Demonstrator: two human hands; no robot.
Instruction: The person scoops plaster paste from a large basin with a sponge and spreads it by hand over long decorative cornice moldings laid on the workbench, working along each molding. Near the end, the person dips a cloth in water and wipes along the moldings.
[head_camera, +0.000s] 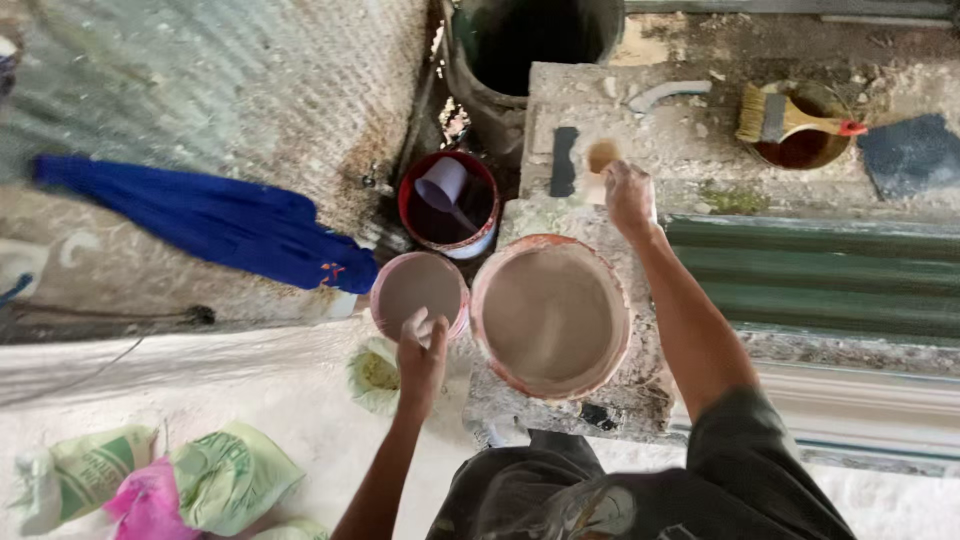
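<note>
1. Head view, looking straight down. Left hand (422, 352) is clamped over the near rim of a small pink bucket (418, 292), fingers curled on the edge. The bucket stands upright, mouth up, filled with pale grey-brown slurry.
2. Right hand (628, 195) reaches forward, arm extended, fingers closed around a small pale tool (601, 160) with a tan-stained end. Probably a sponge or small brush; the view is too blurred to say which. Its long axis runs away from the person, stained end pointing to the far side.
3. Large round basin (550, 316) sits on the rough stone counter (690, 140), between the two hands and just beside the small bucket, to its right. It is upright and open, holding the same pale mix. The left hand is the nearer one to it.
4. Beyond the small bucket: a red bucket (449, 205) with a lavender cup (442, 183) lying tilted inside, mouth toward the left.
5. Far right on the counter: a wide paintbrush (775, 117) lies across a round tin (805, 130), bristles left, handle right.
6. Left: blue cloth (215, 222). Lower left: green and pink sacks (215, 480) on the floor.
</note>
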